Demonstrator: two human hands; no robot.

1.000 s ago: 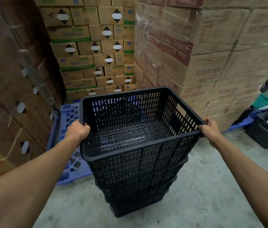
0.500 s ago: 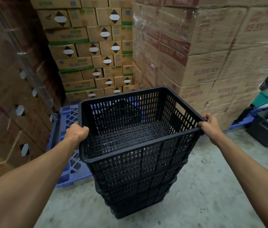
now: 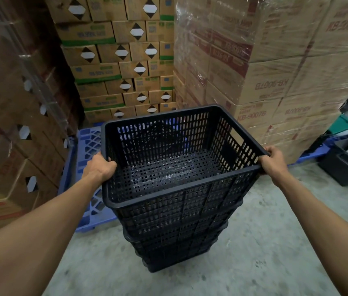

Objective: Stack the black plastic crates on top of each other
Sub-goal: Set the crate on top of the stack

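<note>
A black perforated plastic crate (image 3: 168, 167) sits nested on top of a stack of several like crates (image 3: 177, 248) standing on the concrete floor. My left hand (image 3: 100, 167) grips the top crate's left rim near the front corner. My right hand (image 3: 272, 160) grips its right rim at the opposite front corner. The top crate is empty and level. The lower crates show only as stepped rims below it.
A blue plastic pallet (image 3: 87, 146) lies on the floor behind and left of the stack. Walls of wrapped cardboard boxes (image 3: 275, 71) rise at the left, back and right. A dark bin (image 3: 346, 165) with items stands at the right on the concrete floor (image 3: 265, 253).
The top crate has settled slightly lower onto the stack, with both hands still on its rims. The view has shifted little.
</note>
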